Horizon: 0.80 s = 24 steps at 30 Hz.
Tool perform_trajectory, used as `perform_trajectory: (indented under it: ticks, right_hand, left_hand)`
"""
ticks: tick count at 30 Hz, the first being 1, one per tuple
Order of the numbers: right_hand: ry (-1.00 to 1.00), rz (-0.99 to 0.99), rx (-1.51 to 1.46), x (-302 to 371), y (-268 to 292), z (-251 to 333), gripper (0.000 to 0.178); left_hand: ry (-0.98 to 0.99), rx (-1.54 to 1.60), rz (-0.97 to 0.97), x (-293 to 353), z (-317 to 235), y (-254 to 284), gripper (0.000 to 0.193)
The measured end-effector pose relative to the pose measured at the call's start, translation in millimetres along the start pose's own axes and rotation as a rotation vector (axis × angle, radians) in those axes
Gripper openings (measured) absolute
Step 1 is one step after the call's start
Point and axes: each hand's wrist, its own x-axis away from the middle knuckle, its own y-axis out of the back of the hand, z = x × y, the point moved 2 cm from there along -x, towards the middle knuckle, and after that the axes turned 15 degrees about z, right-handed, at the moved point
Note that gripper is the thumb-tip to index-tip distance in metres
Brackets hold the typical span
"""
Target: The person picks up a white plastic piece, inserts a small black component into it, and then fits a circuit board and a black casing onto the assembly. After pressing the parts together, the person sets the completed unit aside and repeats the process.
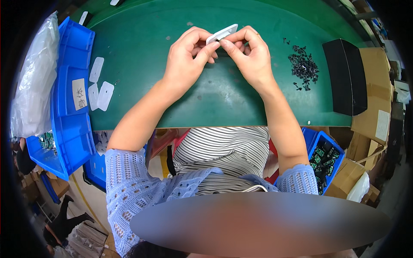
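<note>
Both my hands meet over the far middle of the green table, around a thin white plastic cover (223,32) with rounded corners. My left hand (189,53) pinches its left end between thumb and fingers. At its right side, my right hand (251,53) is closed, with the thumb and forefinger against the cover's lower edge. Something dark and small shows at the right thumb tip; what it is I cannot make out. On the left part of the table lie several similar white covers (105,95), flat and apart from my hands.
A pile of small black parts (303,66) is spread on the green table (206,103) at right, beside a black box (345,77) and cardboard carton (375,90). Blue bins (73,116) and a plastic bag (36,81) line the left. A blue bin of circuit boards (325,159) stands lower right.
</note>
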Motion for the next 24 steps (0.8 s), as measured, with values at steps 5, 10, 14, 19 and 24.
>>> perform_trajectory:
  ticks: [5,10,14,19,24]
  right_hand:
    - [0.000,-0.037,-0.089,-0.4,2.8,-5.4,0.021]
    - [-0.018,-0.039,-0.063,0.3,13.6,3.5,0.039]
    - [-0.124,0.044,-0.113,0.1,16.9,1.2,0.039]
    - [-0.147,0.250,-0.033,-5.1,8.9,5.0,0.029]
    - [-0.146,0.286,-0.113,-0.3,10.3,9.3,0.017]
  left_hand:
    - [0.149,0.031,0.032,0.9,-3.2,4.8,0.010]
    - [0.240,0.034,0.061,0.7,-4.9,8.8,0.010]
    - [0.271,0.008,0.164,-3.9,-4.7,5.4,0.013]
    - [0.284,-0.087,0.176,0.5,-5.2,14.2,0.012]
    - [0.275,-0.123,0.254,1.1,-8.4,13.1,0.016]
